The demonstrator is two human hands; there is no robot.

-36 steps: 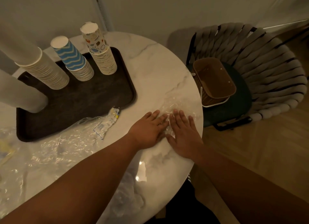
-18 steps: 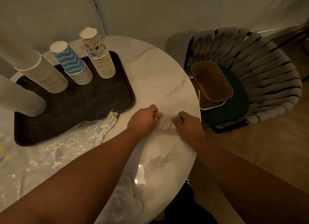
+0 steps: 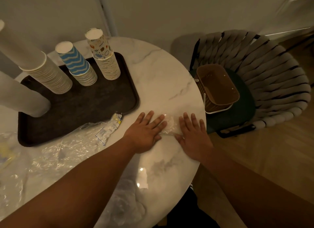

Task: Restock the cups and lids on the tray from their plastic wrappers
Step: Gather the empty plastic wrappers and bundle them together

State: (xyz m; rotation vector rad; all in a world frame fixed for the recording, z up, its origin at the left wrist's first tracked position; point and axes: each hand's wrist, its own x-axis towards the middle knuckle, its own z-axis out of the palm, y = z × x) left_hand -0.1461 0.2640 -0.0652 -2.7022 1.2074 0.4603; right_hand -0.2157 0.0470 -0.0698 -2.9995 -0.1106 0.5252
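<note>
A dark tray [image 3: 108, 108] on the round marble table [image 3: 163, 74] carries several upside-down cup stacks: a plain white stack [image 3: 42, 69], a blue wavy stack [image 3: 77, 64], a cartoon-print stack [image 3: 103, 56], and a pale column [image 3: 18, 95] at the left edge. My left hand [image 3: 144, 132] and my right hand [image 3: 193, 136] lie flat with straight fingers on a small clear plastic wrapper [image 3: 169, 125] near the table's right edge, pressing it down between them.
More crumpled clear wrappers [image 3: 71, 142] lie left of my left arm, in front of the tray. A woven chair [image 3: 265, 78] stands to the right with a brown bin [image 3: 219, 86] on its seat. Wooden floor lies beyond the table edge.
Half a second ago both hands were curled, bunching the small wrapper. Now their fingers are spread flat on it, as they were one second ago.
</note>
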